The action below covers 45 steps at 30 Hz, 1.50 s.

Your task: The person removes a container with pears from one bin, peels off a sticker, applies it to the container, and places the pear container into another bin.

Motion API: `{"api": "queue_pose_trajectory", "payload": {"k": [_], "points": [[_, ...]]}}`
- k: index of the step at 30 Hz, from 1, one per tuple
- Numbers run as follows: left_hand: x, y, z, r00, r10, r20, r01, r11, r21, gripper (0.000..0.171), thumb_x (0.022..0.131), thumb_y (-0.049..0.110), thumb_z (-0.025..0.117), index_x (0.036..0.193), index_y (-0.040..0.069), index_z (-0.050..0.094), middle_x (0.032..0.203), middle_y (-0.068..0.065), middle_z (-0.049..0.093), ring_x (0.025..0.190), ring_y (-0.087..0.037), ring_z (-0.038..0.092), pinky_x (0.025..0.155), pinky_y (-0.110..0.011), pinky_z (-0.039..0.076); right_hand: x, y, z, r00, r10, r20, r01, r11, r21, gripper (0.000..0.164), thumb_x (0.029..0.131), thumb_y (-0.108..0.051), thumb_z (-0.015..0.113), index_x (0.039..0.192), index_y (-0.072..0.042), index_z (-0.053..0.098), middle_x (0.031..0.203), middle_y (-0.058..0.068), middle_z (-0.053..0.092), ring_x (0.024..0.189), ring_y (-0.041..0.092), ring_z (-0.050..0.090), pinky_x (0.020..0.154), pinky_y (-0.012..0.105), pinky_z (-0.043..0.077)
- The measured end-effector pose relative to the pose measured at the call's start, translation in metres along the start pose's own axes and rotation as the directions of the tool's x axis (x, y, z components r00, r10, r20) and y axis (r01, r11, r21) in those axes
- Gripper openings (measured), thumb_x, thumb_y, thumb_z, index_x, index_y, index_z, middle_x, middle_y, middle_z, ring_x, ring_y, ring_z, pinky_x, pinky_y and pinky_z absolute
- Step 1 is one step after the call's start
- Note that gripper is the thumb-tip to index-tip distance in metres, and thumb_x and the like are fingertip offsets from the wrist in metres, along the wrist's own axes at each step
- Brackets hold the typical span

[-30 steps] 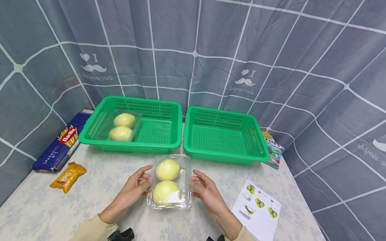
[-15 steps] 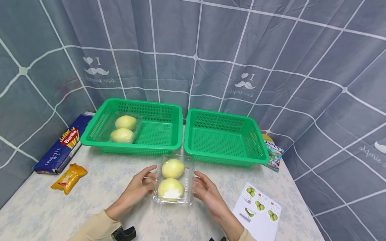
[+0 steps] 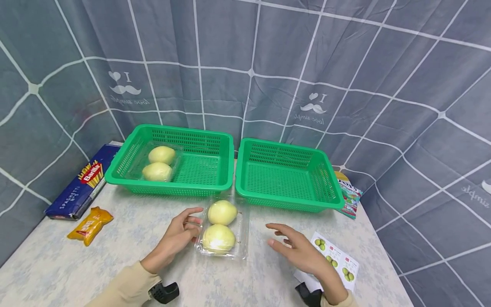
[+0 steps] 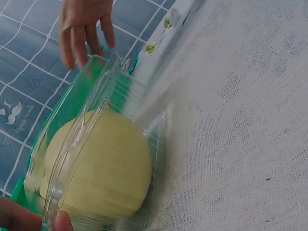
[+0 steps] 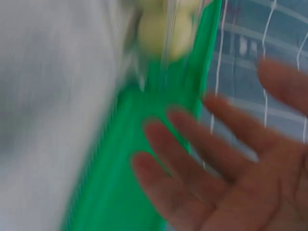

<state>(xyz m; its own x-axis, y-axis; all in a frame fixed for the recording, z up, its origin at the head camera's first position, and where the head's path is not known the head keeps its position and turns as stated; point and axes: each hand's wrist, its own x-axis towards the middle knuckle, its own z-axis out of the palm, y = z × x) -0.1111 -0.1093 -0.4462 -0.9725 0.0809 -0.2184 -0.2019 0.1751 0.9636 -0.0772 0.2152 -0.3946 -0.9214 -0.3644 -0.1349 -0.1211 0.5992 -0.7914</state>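
A clear plastic clamshell box with two pale yellow, pear-like fruits lies on the table in front of the green baskets. My left hand is at its left side; in the left wrist view, finger and thumb pinch the rim of the box. To the right of the box, my right hand is held in the air with fingers spread and nothing in them, partly covering a sheet of fruit stickers. The right wrist view is blurred and shows the same hand with its palm bare.
Behind stand two green baskets, the left basket holding another box of fruits, the right basket beside it. A blue spaghetti box and an orange packet lie at left, a colourful bag at far right.
My right hand has let go of the box's right side and moved right, over the sticker sheet. The box has shifted slightly right in view; my left hand stays at its left side.
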Motion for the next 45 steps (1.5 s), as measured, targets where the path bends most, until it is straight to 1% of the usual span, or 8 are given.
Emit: {"api": "queue_pose_trajectory", "payload": {"k": [3, 7, 12, 19, 27, 32, 40, 45], "points": [[0.000, 0.000, 0.000, 1.000, -0.003, 0.002, 0.003, 1.000, -0.010, 0.059, 0.087, -0.010, 0.053, 0.144, 0.005, 0.048, 0.118, -0.020, 0.056, 0.079, -0.016, 0.057, 0.064, -0.028, 0.054, -0.015, 0.012, -0.018, 1.000, 0.011, 0.006, -0.009, 0.980, -0.199, 0.045, 0.099, -0.039, 0.062, 0.137, -0.013, 0.062, 0.138, 0.010, 0.064, 0.124, 0.042, 0.060, 0.097, 0.059, 0.051], [0.000, -0.001, -0.001, 1.000, -0.008, 0.005, 0.008, 1.000, -0.017, 0.058, 0.088, -0.009, 0.052, 0.145, 0.006, 0.047, 0.122, -0.022, 0.056, 0.079, -0.016, 0.058, 0.064, -0.027, 0.054, -0.027, 0.029, -0.028, 0.988, 0.149, -0.050, -0.157, 0.924, -0.348, 0.047, 0.090, -0.030, 0.075, 0.131, -0.010, 0.066, 0.133, 0.010, 0.067, 0.121, 0.040, 0.062, 0.098, 0.058, 0.051], [0.000, -0.001, -0.002, 1.000, -0.015, 0.008, 0.016, 1.000, -0.020, 0.059, 0.088, -0.009, 0.052, 0.145, 0.006, 0.047, 0.121, -0.021, 0.056, 0.080, -0.015, 0.057, 0.064, -0.027, 0.053, -0.034, 0.050, -0.026, 0.948, 0.304, -0.096, -0.318, 0.874, -0.368, 0.056, 0.076, -0.016, 0.086, 0.127, -0.008, 0.066, 0.123, 0.012, 0.070, 0.115, 0.035, 0.065, 0.096, 0.056, 0.052], [0.004, -0.002, -0.002, 0.999, -0.012, 0.037, 0.013, 1.000, -0.024, 0.059, 0.087, -0.008, 0.055, 0.144, 0.002, 0.046, 0.117, -0.020, 0.056, 0.083, -0.017, 0.057, 0.065, -0.029, 0.054, -0.039, 0.071, -0.015, 0.922, 0.367, -0.120, -0.385, 0.847, -0.366, 0.045, 0.069, -0.013, 0.090, 0.109, -0.010, 0.070, 0.093, 0.001, 0.067, 0.087, 0.017, 0.062, 0.076, 0.041, 0.053], [0.002, -0.003, -0.002, 1.000, -0.017, 0.015, 0.017, 0.999, -0.047, 0.057, 0.088, -0.008, 0.056, 0.143, 0.003, 0.048, 0.117, -0.020, 0.056, 0.085, -0.019, 0.059, 0.065, -0.029, 0.054, -0.042, 0.076, -0.016, 0.947, 0.305, -0.098, -0.319, 0.867, -0.383, 0.028, 0.073, 0.002, 0.081, 0.088, -0.013, 0.063, 0.080, -0.001, 0.054, 0.075, 0.013, 0.047, 0.066, 0.026, 0.040], [0.001, -0.004, -0.003, 1.000, -0.015, 0.018, 0.015, 0.999, -0.041, 0.057, 0.089, -0.006, 0.056, 0.144, 0.002, 0.046, 0.118, -0.020, 0.057, 0.088, -0.018, 0.060, 0.067, -0.030, 0.055, -0.044, 0.073, -0.024, 0.959, 0.281, -0.044, -0.278, 0.894, -0.350, 0.021, 0.079, -0.005, 0.080, 0.091, -0.010, 0.064, 0.081, 0.000, 0.058, 0.074, 0.013, 0.049, 0.064, 0.024, 0.041], [0.000, -0.003, -0.003, 1.000, -0.024, 0.017, 0.025, 0.999, -0.042, 0.056, 0.089, -0.006, 0.056, 0.144, 0.003, 0.047, 0.119, -0.021, 0.056, 0.087, -0.018, 0.059, 0.067, -0.029, 0.055, -0.046, 0.071, -0.028, 0.932, 0.352, -0.086, -0.360, 0.878, -0.315, 0.023, 0.094, -0.027, 0.069, 0.105, -0.007, 0.069, 0.087, 0.000, 0.067, 0.079, 0.013, 0.061, 0.067, 0.035, 0.053], [0.000, -0.002, -0.003, 0.999, -0.031, 0.012, 0.032, 0.999, -0.044, 0.056, 0.089, -0.007, 0.055, 0.144, 0.004, 0.048, 0.118, -0.020, 0.056, 0.084, -0.018, 0.058, 0.067, -0.029, 0.055, -0.049, 0.075, -0.026, 0.935, 0.343, -0.092, -0.353, 0.875, -0.332, 0.010, 0.092, -0.017, 0.071, 0.097, -0.009, 0.069, 0.083, -0.003, 0.063, 0.076, 0.011, 0.057, 0.065, 0.028, 0.047]]}}
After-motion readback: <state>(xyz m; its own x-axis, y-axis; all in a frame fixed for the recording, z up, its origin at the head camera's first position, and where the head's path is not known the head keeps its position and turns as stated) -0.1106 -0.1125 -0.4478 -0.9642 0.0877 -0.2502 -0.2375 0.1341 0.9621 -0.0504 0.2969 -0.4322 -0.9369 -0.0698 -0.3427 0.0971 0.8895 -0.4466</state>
